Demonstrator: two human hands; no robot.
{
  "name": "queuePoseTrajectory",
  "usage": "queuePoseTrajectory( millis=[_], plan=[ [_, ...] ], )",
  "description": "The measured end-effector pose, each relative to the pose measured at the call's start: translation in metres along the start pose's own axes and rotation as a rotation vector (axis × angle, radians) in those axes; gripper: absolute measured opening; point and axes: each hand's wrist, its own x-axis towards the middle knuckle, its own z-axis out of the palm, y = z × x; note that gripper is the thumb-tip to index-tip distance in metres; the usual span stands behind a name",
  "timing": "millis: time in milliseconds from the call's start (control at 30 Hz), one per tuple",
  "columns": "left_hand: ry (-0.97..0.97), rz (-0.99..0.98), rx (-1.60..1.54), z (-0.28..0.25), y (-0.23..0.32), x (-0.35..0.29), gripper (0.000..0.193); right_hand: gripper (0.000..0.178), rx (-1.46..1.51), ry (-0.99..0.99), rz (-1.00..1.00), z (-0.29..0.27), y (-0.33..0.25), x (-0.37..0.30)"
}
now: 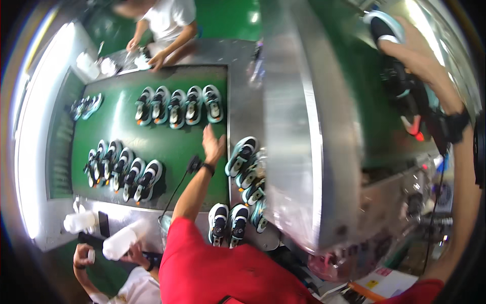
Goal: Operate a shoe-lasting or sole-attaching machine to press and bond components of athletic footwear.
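Note:
My left hand (213, 147) hovers over the green conveyor belt (172, 139), fingers stretched out and nothing in them. Just beyond its fingertips stands a black-and-white sneaker (212, 104) with a pale blue sole, at the right end of a row of several alike. Far off to the right, my right hand (417, 58) is closed on another sneaker (382, 25), dark with a white band and light blue sole. That shoe is blurred and partly covered by the hand. Dark shoes (395, 76) below it are too smeared to tell apart.
More sneakers (123, 167) line the belt's near left. Others (243, 157) stand on the metal ledge by my left arm. A tall metal housing (291, 126) separates my arms. One co-worker (172, 25) works across the belt; another's hand (135, 253) is at a white bottle (120, 243).

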Motion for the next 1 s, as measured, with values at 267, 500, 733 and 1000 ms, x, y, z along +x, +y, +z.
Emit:
queuePoseTrajectory(
  millis=[267,500,733,1000],
  plan=[
    [-0.441,-0.356,-0.672,-0.145,0.201,-0.184,0.024,0.058,0.214,0.5,-0.236,-0.052,0.01,-0.092],
    [-1.396,-0.056,-1.337,-0.15,0.364,-0.24,0.065,0.049,0.812,0.69,-0.038,-0.093,0.051,-0.283],
    [-1.848,-0.062,-1.608,-0.118,0.533,-0.331,0.094,0.043,1.265,0.934,0.323,-0.046,0.037,-0.513],
    [-2.065,-0.292,-1.314,-0.115,0.556,-0.568,0.045,0.054,1.192,1.382,0.88,0.042,-0.002,-0.807]
  ],
)
